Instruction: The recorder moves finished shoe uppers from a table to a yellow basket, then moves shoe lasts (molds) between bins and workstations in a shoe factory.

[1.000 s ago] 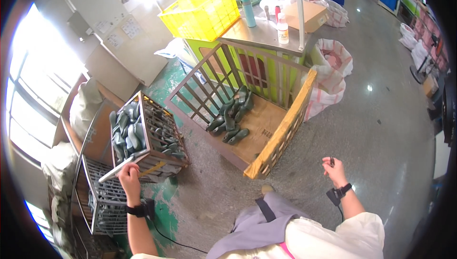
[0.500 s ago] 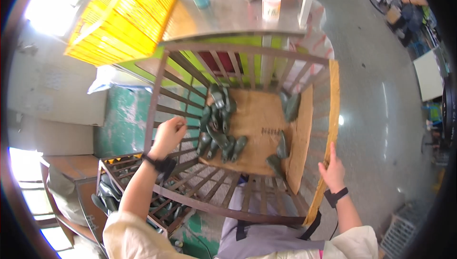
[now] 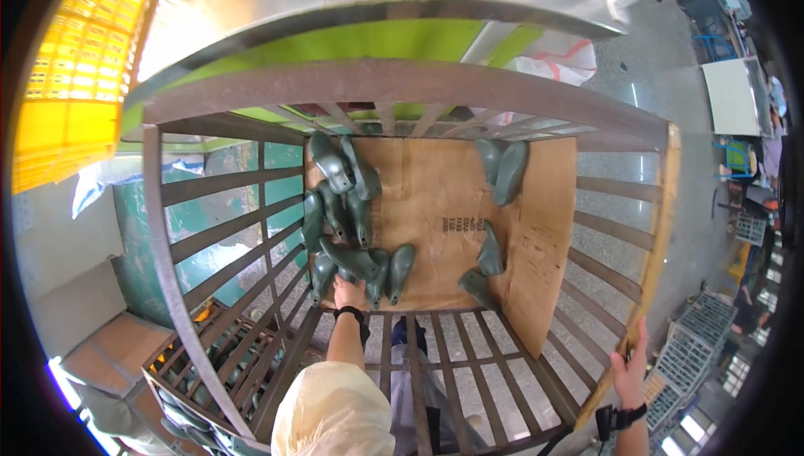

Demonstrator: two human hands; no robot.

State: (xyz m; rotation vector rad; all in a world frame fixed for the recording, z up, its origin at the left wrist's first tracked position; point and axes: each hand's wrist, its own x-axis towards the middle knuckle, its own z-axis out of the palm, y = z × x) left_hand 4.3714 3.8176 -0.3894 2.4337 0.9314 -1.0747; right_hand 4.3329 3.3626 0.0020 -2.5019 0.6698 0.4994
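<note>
We have our left hand down inside the brown slatted crate, its fingers at the near edge of a cluster of dark green shoe lasts on the cardboard. One last lies slantwise just beyond the fingertips, with others close on either side; we cannot tell whether the fingers have closed on any. Four more lie well apart from this hand, toward the crate's right. Our right hand touches the yellow-wrapped rail; how firmly it grips we cannot tell.
</note>
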